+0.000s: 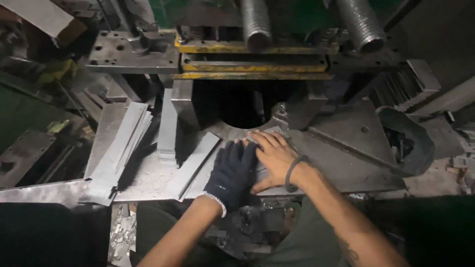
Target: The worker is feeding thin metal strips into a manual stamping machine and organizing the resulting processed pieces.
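Dim workshop; yellow-edged press (255, 62) above steel bench (346, 168); floor probably scrap-littered.

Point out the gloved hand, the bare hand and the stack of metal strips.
gloved left hand (231, 170), head view, back of the glove
bare right hand (273, 155), head view, back of the hand
stack of metal strips (118, 148), head view, top strip

The left hand (231, 170) wears a dark navy knitted work glove with a whitish ribbed cuff at the wrist and a small pale mark on its back. The right hand (274, 157) is bare, with a thin dark band looped round the wrist. Both forearms are uncovered, with no sleeves reaching them, and a dark tattoo shows on the right forearm near the bottom edge of the view. Below the arms the person's clothing is dull olive green.
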